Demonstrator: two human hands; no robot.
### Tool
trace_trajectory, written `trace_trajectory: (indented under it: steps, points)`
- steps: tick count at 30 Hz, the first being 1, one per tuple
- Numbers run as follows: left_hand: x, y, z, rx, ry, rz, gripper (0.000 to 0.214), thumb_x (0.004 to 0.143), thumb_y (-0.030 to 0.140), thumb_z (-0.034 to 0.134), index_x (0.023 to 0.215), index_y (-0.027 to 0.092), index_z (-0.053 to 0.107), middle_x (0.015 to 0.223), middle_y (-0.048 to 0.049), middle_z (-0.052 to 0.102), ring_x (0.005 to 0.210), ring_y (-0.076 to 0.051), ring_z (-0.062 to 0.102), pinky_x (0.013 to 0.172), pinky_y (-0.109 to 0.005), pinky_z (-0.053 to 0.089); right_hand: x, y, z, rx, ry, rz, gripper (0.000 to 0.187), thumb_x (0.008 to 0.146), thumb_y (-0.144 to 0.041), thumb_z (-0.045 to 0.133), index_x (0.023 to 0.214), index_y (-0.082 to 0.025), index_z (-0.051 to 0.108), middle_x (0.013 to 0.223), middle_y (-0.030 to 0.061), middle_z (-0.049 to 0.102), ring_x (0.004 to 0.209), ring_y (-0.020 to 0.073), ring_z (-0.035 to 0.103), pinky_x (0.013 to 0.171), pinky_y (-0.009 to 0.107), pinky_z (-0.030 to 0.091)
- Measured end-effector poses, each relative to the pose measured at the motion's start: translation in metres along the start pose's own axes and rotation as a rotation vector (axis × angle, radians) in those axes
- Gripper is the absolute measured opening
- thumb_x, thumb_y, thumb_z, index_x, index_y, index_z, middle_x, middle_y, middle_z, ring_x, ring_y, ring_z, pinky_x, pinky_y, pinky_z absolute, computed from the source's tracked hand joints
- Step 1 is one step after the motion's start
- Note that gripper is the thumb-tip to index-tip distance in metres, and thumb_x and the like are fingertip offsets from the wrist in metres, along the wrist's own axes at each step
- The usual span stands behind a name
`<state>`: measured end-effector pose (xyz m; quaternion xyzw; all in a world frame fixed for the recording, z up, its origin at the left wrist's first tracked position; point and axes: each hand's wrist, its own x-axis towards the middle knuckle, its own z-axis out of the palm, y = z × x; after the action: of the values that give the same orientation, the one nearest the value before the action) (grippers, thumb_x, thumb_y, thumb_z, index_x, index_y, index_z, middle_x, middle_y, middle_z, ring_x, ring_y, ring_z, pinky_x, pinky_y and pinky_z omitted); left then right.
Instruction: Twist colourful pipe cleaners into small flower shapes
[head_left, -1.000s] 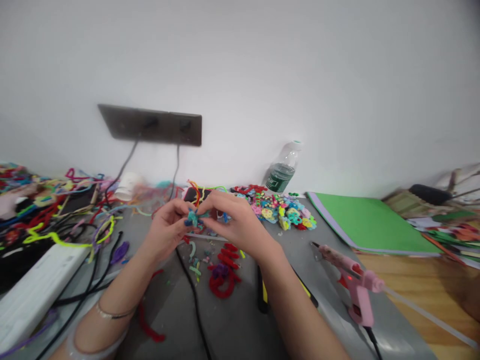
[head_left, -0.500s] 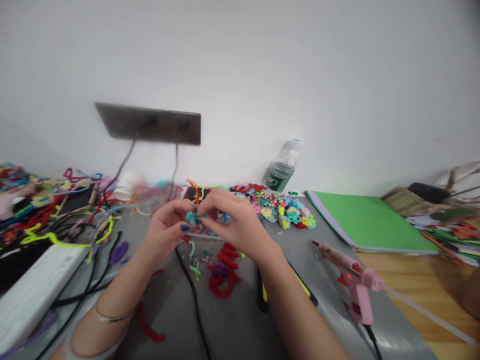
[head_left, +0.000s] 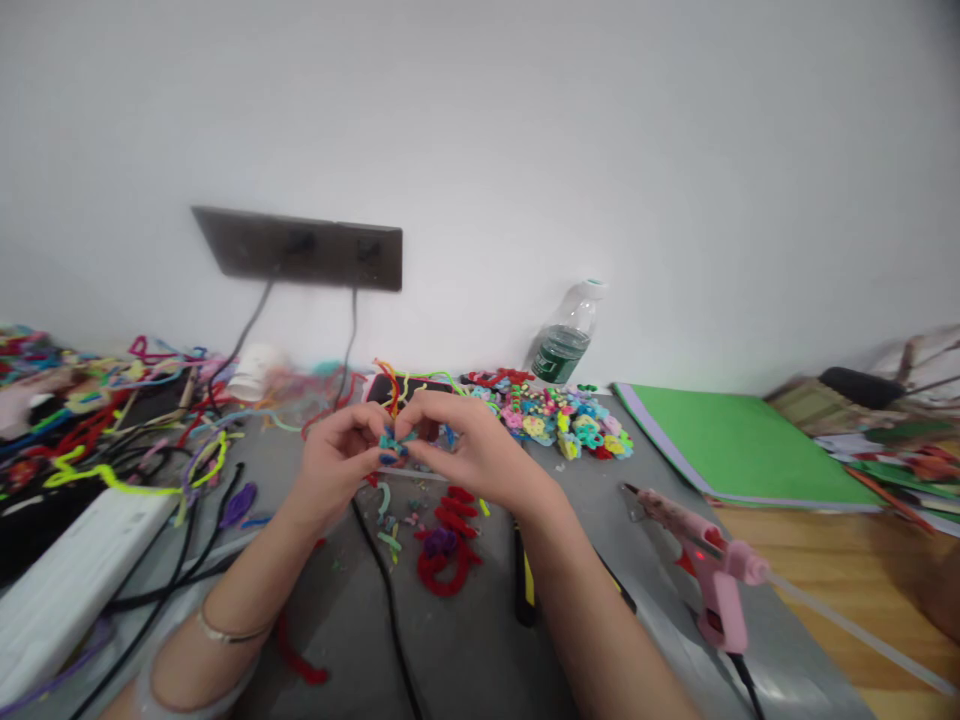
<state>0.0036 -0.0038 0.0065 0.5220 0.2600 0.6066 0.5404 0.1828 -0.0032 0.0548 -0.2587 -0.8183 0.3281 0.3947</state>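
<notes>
One pink glue gun [head_left: 721, 600] sits well right of the fingers [head_left: 431, 408] (red light's [head_left: 699, 555] on, so a careless reach could mean a burn). Two hands, left hand [head_left: 334, 465] and right hand [head_left: 480, 450], thumb-and-finger pinching. One red spiral [head_left: 457, 515] just nearer. Smallest: one teal fuzzy piece [head_left: 390, 440] between the fingertips; slack pinch might drop it.

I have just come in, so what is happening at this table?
A person's left hand and right hand pinch a small blue-green fuzzy piece between the fingertips, above a smooth grey table. Its exact shape is too small to tell. Nearer the person lies a red fuzzy curled piece with a purple part. At the right rests a pink plastic glue gun, showing a red light.
</notes>
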Motion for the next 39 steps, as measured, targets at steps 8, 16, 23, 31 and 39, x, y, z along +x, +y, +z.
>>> trace_trajectory:
  steps: [8, 16, 23, 31, 39]
  points:
    - [0.003, 0.001, -0.005, -0.066, 0.000, -0.171, 0.028, 0.062, 0.034, 0.089, 0.077, 0.018, 0.071, 0.069, -0.0004, 0.068, 0.059, -0.012, 0.064, 0.057, -0.021, 0.057, 0.004, 0.031, 0.010, 0.459, 0.009, 0.209, 0.012, 0.087, -0.028, 0.062, 0.090, -0.016, 0.061, 0.085, 0.0033, 0.063, 0.073, 0.0137, 0.060, 0.069, 0.027, 0.050]
    - [0.002, -0.005, -0.012, 0.108, 0.094, -0.164, 0.025, 0.064, 0.030, 0.088, 0.077, 0.016, 0.071, 0.068, -0.0010, 0.070, 0.060, -0.012, 0.066, 0.058, -0.020, 0.055, 0.006, 0.033, 0.015, 0.446, 0.094, 0.220, 0.012, 0.081, -0.026, 0.067, 0.084, -0.016, 0.061, 0.078, 0.0001, 0.060, 0.067, 0.0115, 0.055, 0.065, 0.025, 0.046]
    - [0.003, -0.004, -0.010, 0.123, 0.124, -0.156, 0.028, 0.064, 0.034, 0.087, 0.075, 0.016, 0.069, 0.068, 0.0007, 0.068, 0.060, -0.012, 0.066, 0.061, -0.022, 0.057, 0.007, 0.040, 0.019, 0.423, 0.123, 0.194, 0.009, 0.083, -0.025, 0.062, 0.084, -0.016, 0.061, 0.078, 0.0010, 0.062, 0.070, 0.0126, 0.058, 0.065, 0.025, 0.047]
    - [0.004, -0.005, -0.012, 0.177, 0.141, -0.208, 0.027, 0.070, 0.038, 0.082, 0.079, 0.017, 0.068, 0.071, 0.0012, 0.066, 0.064, -0.012, 0.065, 0.065, -0.022, 0.056, 0.008, 0.038, 0.017, 0.186, 0.264, 0.163, 0.009, 0.085, -0.021, 0.060, 0.091, -0.017, 0.066, 0.089, 0.0035, 0.066, 0.082, 0.0146, 0.060, 0.074, 0.027, 0.047]
    - [0.005, -0.001, -0.011, 0.366, -0.003, -0.102, 0.021, 0.076, 0.033, 0.076, 0.083, 0.019, 0.062, 0.072, 0.0025, 0.061, 0.062, -0.011, 0.059, 0.057, -0.020, 0.050, 0.006, 0.032, 0.011, 0.360, 0.080, 0.320, 0.009, 0.083, -0.024, 0.062, 0.081, -0.016, 0.060, 0.076, -0.0001, 0.061, 0.069, 0.0124, 0.056, 0.065, 0.026, 0.044]
